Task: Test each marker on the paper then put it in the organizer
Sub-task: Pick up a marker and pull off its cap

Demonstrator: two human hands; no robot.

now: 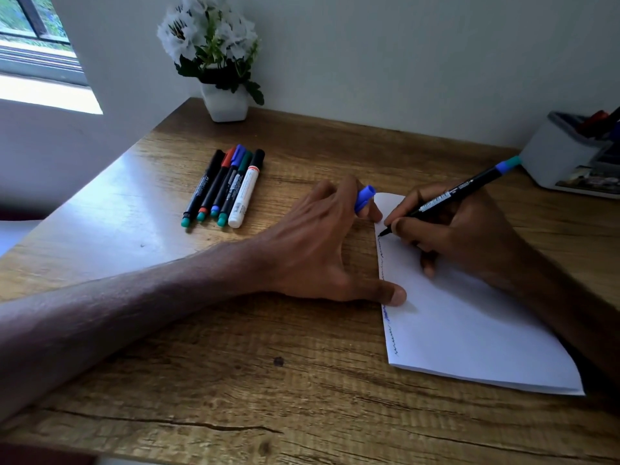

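Note:
My right hand (459,236) grips an uncapped black-bodied marker (469,187) with a blue band, its tip touching the left edge of the white paper (476,323). Scribbled lines run down that edge. My left hand (315,250) lies flat with its thumb pressing the paper, and it pinches the blue cap (365,198) between its fingers. A row of several capped markers (223,189) lies on the wooden desk (235,364) to the left; one of them is white. The grey-white organizer (563,159) stands at the far right with pens in it.
A white pot of white flowers (223,99) stands at the back of the desk against the wall. A window is at the upper left. The desk's left edge runs diagonally close to the markers.

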